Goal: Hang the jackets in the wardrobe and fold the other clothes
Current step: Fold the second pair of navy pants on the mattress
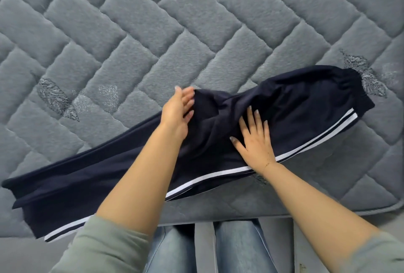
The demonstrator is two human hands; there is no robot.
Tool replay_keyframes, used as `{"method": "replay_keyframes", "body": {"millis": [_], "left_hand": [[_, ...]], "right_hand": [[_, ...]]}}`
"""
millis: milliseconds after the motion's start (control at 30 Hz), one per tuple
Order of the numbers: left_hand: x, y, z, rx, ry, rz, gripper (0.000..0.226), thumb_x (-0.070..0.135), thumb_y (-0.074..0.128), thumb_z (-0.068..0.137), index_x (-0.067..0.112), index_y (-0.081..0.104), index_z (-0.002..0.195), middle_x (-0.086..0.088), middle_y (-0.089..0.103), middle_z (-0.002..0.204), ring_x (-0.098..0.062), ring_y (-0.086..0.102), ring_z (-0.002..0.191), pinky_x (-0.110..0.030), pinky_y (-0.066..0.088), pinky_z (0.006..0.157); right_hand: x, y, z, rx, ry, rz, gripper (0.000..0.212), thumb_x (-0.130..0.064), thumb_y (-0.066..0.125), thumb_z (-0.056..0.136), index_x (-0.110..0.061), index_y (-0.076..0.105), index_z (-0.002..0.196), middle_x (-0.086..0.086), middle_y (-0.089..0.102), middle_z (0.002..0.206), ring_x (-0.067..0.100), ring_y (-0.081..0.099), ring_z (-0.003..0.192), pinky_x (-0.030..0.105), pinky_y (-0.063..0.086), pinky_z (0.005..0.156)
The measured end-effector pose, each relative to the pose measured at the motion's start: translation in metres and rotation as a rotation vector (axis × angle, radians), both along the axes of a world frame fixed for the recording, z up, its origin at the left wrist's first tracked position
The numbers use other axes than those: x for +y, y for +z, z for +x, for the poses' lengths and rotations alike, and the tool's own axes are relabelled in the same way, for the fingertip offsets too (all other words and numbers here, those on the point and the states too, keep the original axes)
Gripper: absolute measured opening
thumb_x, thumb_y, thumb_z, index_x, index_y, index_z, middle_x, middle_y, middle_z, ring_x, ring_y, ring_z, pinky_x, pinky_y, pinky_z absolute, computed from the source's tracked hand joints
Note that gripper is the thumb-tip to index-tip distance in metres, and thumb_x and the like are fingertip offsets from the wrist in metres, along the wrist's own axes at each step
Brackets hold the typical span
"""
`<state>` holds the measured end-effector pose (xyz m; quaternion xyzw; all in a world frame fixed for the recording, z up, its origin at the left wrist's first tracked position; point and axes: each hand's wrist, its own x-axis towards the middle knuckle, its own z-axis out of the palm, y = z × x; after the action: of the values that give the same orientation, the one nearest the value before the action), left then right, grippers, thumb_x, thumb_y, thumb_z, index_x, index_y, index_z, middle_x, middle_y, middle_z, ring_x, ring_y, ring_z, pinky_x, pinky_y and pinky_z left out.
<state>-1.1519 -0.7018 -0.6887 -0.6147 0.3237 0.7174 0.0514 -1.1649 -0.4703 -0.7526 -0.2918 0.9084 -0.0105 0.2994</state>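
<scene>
A pair of navy track pants [295, 106] with white side stripes lies across the grey quilted mattress [153, 32], waistband at the right, leg ends at the lower left. My left hand [178, 111] holds the crotch corner of the pants at their far edge, fingers curled onto the cloth. My right hand [254, 141] lies flat on the seat of the pants, fingers spread and straight, pressing the fabric down.
The mattress front edge [284, 211] runs just in front of my jeans-clad legs [236, 246]. The leg ends of the pants reach that edge at the lower left. Grey quilted surface stretches beyond the pants.
</scene>
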Motion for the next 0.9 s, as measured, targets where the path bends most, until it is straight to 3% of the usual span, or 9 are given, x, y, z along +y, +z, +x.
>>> {"method": "replay_keyframes", "body": {"millis": [67, 133, 233, 333, 467, 533, 700, 800, 900], "left_hand": [[-0.01, 0.004, -0.007, 0.089, -0.038, 0.074, 0.018, 0.037, 0.045, 0.103, 0.026, 0.059, 0.108, 0.006, 0.068, 0.116, -0.012, 0.066, 0.104, -0.027, 0.048, 0.08], [-0.005, 0.001, -0.011, -0.001, -0.378, -0.01, 0.015, 0.038, 0.051, 0.101, 0.026, 0.058, 0.098, 0.004, 0.069, 0.104, -0.013, 0.067, 0.092, -0.03, 0.048, 0.086], [0.013, -0.004, -0.008, -0.197, -0.769, -0.245, 0.041, 0.055, 0.055, 0.092, 0.018, 0.068, 0.083, 0.006, 0.068, 0.082, -0.012, 0.065, 0.082, -0.03, 0.045, 0.083], [0.03, -0.008, -0.006, -0.122, -0.872, -0.221, 0.056, 0.07, 0.057, 0.082, 0.015, 0.07, 0.083, 0.01, 0.069, 0.086, -0.01, 0.062, 0.084, -0.028, 0.047, 0.083], [0.031, -0.013, -0.031, 0.11, -0.738, -0.481, 0.028, 0.034, 0.071, 0.089, 0.019, 0.054, 0.073, 0.009, 0.055, 0.066, -0.004, 0.049, 0.062, -0.022, 0.041, 0.066], [0.011, -0.019, -0.049, 0.123, -0.596, -0.645, 0.017, 0.023, 0.071, 0.089, 0.022, 0.057, 0.079, 0.01, 0.061, 0.073, -0.001, 0.054, 0.067, -0.018, 0.043, 0.072], [-0.012, -0.038, -0.07, 0.142, -0.774, -0.761, 0.012, 0.018, 0.069, 0.09, 0.024, 0.058, 0.088, 0.012, 0.06, 0.082, -0.001, 0.056, 0.076, -0.005, 0.042, 0.071], [-0.012, -0.046, -0.071, 0.143, -0.815, -0.852, 0.01, 0.016, 0.068, 0.091, 0.017, 0.061, 0.099, 0.01, 0.058, 0.095, -0.005, 0.055, 0.088, -0.018, 0.047, 0.088], [-0.008, -0.051, -0.072, 0.049, -1.089, -1.002, 0.037, 0.04, 0.064, 0.092, 0.02, 0.058, 0.122, 0.002, 0.048, 0.123, -0.014, 0.043, 0.118, -0.029, 0.033, 0.102]], "right_hand": [[0.0, 0.0, 0.0, -0.009, -0.004, -0.002, 0.072, -0.052, 0.035, 0.1, -0.02, 0.007, 0.157, 0.001, -0.023, 0.158, 0.018, -0.02, 0.147, 0.042, -0.009, 0.12], [-0.001, 0.003, 0.0, -0.025, -0.021, -0.04, 0.07, -0.048, 0.039, 0.1, -0.021, 0.01, 0.157, 0.0, -0.022, 0.159, 0.018, -0.019, 0.148, 0.04, -0.011, 0.119], [0.001, 0.016, -0.005, 0.064, -0.083, -0.182, 0.064, -0.03, 0.056, 0.096, -0.016, 0.03, 0.153, 0.008, 0.004, 0.165, 0.025, 0.004, 0.152, 0.042, -0.002, 0.121], [0.009, 0.024, -0.027, 0.24, -0.139, -0.26, 0.065, -0.021, 0.061, 0.093, -0.015, 0.033, 0.152, 0.012, 0.015, 0.163, 0.029, 0.013, 0.15, 0.047, 0.005, 0.121], [0.022, 0.02, -0.077, 0.267, -0.07, -0.16, 0.069, -0.035, 0.052, 0.098, -0.018, 0.019, 0.157, 0.011, 0.009, 0.164, 0.03, 0.006, 0.152, 0.052, 0.0, 0.12], [0.031, 0.013, -0.099, 0.235, -0.041, -0.088, 0.073, -0.045, 0.047, 0.099, -0.02, 0.012, 0.157, 0.009, 0.004, 0.165, 0.029, 0.003, 0.152, 0.052, -0.001, 0.12], [0.05, 0.001, -0.129, 0.221, 0.117, -0.019, 0.072, -0.061, 0.025, 0.098, -0.024, 0.005, 0.157, 0.005, 0.001, 0.165, 0.024, 0.003, 0.152, 0.046, 0.002, 0.121], [0.059, 0.001, -0.142, 0.262, 0.095, -0.037, 0.066, -0.053, 0.016, 0.099, -0.021, 0.011, 0.157, 0.005, 0.008, 0.165, 0.024, 0.008, 0.152, 0.043, 0.002, 0.121], [0.067, 0.002, -0.149, 0.325, 0.023, -0.057, 0.063, -0.045, 0.018, 0.101, -0.014, 0.017, 0.157, 0.008, 0.013, 0.164, 0.026, 0.012, 0.151, 0.041, 0.002, 0.121]]}}
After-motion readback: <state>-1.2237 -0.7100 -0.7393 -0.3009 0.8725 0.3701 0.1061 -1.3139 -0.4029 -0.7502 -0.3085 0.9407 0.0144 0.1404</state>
